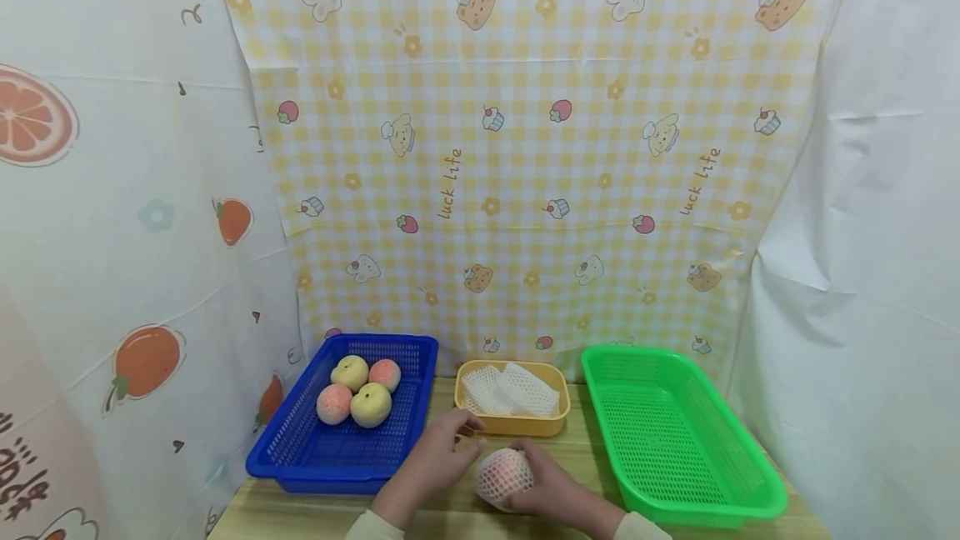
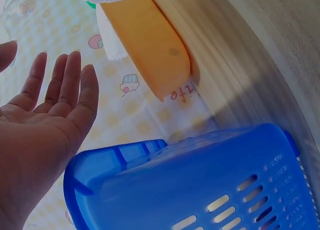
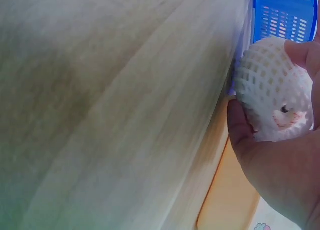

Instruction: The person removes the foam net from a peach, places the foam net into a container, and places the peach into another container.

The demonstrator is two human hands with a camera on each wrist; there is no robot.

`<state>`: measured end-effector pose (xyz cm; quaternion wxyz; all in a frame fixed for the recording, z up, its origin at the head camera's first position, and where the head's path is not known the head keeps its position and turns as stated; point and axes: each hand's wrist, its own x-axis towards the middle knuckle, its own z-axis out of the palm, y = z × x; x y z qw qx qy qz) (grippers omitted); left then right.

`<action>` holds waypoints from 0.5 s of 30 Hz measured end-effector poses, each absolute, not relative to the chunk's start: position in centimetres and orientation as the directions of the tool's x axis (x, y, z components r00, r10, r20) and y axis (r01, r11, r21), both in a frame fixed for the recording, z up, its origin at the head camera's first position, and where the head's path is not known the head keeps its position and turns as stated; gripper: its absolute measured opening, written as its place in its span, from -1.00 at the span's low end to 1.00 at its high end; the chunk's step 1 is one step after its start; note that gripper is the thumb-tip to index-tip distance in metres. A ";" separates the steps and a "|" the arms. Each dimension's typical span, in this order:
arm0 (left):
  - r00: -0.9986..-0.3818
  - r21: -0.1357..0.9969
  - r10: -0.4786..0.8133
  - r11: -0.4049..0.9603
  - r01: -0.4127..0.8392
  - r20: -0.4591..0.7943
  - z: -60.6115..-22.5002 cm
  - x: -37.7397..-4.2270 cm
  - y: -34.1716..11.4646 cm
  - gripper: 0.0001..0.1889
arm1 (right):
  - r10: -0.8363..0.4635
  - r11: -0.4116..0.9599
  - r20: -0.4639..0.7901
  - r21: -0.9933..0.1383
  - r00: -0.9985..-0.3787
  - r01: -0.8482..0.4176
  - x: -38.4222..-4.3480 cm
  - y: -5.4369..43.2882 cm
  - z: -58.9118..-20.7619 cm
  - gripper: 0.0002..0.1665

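Observation:
My right hand (image 1: 551, 486) grips a peach (image 1: 505, 477) wrapped in a white foam net sleeve, low over the front of the table. In the right wrist view, thumb and fingers curl round the netted peach (image 3: 275, 89), and one end of the fruit shows through the net's opening. Beside it on the left, my left hand (image 1: 446, 452) holds nothing; the left wrist view shows its fingers (image 2: 65, 82) loosely extended and apart from the fruit. Just behind both hands stands a yellow bin (image 1: 525, 425) with white foam nets (image 1: 525, 390) inside.
At left, a blue basket (image 1: 341, 477) holds several peaches (image 1: 371, 405), some yellow and some pink. A green basket (image 1: 697, 511) stands at right, its slotted bottom showing. Behind the wooden table (image 1: 465, 515) hangs a checked curtain (image 1: 517, 148).

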<state>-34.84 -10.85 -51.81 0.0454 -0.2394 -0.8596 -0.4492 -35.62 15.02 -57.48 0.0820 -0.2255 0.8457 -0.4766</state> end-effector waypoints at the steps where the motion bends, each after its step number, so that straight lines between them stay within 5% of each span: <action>1: -0.882 0.756 0.367 0.475 0.450 0.295 -51.8 -34.9 -10.9 -0.79 | -0.452 0.439 0.084 -0.846 -0.888 -0.303 -35.5 15.0 -57.3 -0.12; 15: -0.879 0.763 0.299 0.441 0.473 0.372 -51.1 -34.9 -12.0 -0.89 | -0.418 0.320 0.247 -0.861 -0.874 -0.396 -34.8 17.0 -50.8 -0.03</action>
